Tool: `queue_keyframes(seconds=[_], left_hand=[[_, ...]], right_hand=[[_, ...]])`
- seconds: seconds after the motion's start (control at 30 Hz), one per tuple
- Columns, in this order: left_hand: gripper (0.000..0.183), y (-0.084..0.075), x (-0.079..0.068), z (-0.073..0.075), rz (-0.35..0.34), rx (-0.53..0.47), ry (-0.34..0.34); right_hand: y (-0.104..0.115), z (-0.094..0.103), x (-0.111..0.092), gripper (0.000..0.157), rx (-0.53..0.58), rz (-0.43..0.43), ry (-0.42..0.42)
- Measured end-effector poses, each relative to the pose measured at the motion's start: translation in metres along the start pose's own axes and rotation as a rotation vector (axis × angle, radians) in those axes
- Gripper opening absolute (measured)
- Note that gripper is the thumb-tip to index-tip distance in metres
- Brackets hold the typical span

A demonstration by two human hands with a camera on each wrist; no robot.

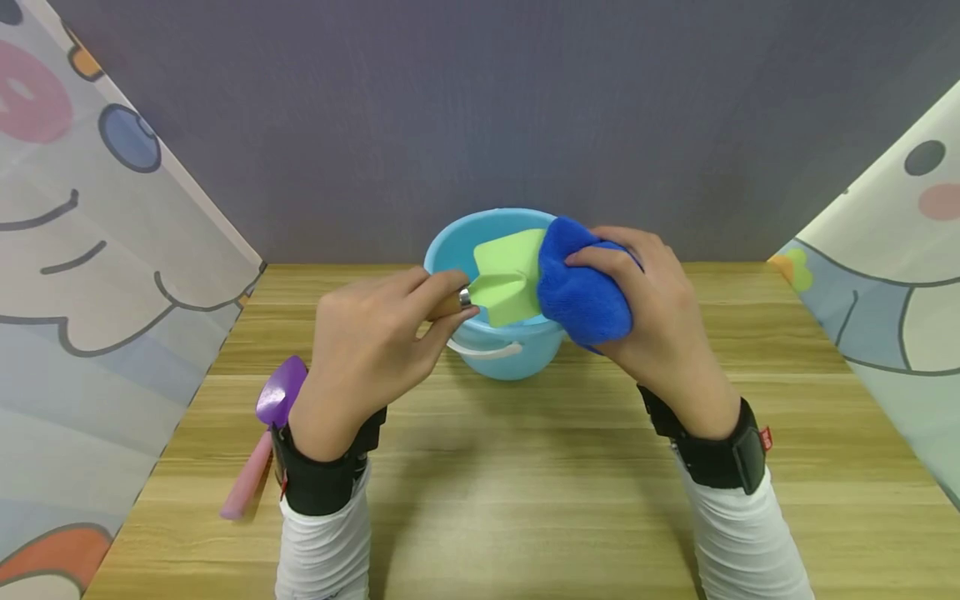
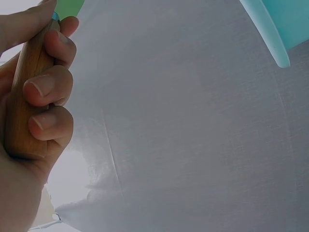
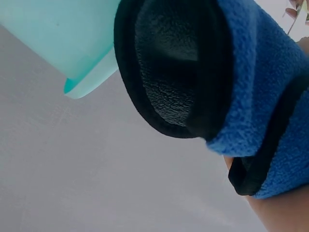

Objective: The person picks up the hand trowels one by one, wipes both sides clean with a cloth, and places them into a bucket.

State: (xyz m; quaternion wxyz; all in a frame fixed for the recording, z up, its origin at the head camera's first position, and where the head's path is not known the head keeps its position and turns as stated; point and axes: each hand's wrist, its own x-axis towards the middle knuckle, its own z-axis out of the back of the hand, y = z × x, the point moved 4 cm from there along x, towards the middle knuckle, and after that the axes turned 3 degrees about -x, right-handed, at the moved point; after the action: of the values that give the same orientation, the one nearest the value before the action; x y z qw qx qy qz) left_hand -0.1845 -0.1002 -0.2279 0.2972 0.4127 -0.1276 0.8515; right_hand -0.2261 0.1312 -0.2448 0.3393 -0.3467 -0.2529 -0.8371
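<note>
My left hand (image 1: 371, 337) grips the brown wooden handle (image 2: 29, 101) of a small shovel with a light green blade (image 1: 504, 279). In the left wrist view its fingers wrap round the handle. A bunched blue cloth (image 1: 581, 283) is held in my right hand (image 1: 652, 300), against the right end of the blade. Dark edging shows on the cloth in the right wrist view. Both hands are above a light blue bucket (image 1: 502, 358), and the blade overlaps its opening in the head view. The cloth hides part of the blade.
A purple scoop (image 1: 281, 390) with a pink handle lies on the wood-patterned table (image 1: 525, 517), beside my left wrist. The bucket's white handle (image 1: 487, 352) hangs at its front. A grey wall (image 1: 495, 100) stands behind, with cartoon-printed panels (image 1: 82, 275) at both sides.
</note>
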Motion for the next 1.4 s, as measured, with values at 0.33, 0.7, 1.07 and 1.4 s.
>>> queue_keyframes(seconds=[0.33, 0.7, 1.07, 1.4], left_hand=[[0.014, 0.0002, -0.0005, 0.0019, 0.005, -0.015, -0.003], [0.015, 0.0012, -0.0004, 0.0036, 0.015, -0.05, -0.009], [0.015, 0.0004, 0.0009, 0.0012, 0.017, -0.028, 0.017], [0.017, 0.0045, 0.0011, -0.0041, 0.025, -0.022, 0.023]], right_hand=[[0.0014, 0.003, -0.0007, 0.066, 0.048, -0.005, -0.104], [-0.0011, 0.0058, 0.0004, 0.056, 0.049, 0.015, -0.153], [-0.0014, 0.0073, 0.0009, 0.051, 0.049, 0.004, -0.209], [-0.0043, 0.0055, 0.0016, 0.047, 0.046, -0.004, -0.229]])
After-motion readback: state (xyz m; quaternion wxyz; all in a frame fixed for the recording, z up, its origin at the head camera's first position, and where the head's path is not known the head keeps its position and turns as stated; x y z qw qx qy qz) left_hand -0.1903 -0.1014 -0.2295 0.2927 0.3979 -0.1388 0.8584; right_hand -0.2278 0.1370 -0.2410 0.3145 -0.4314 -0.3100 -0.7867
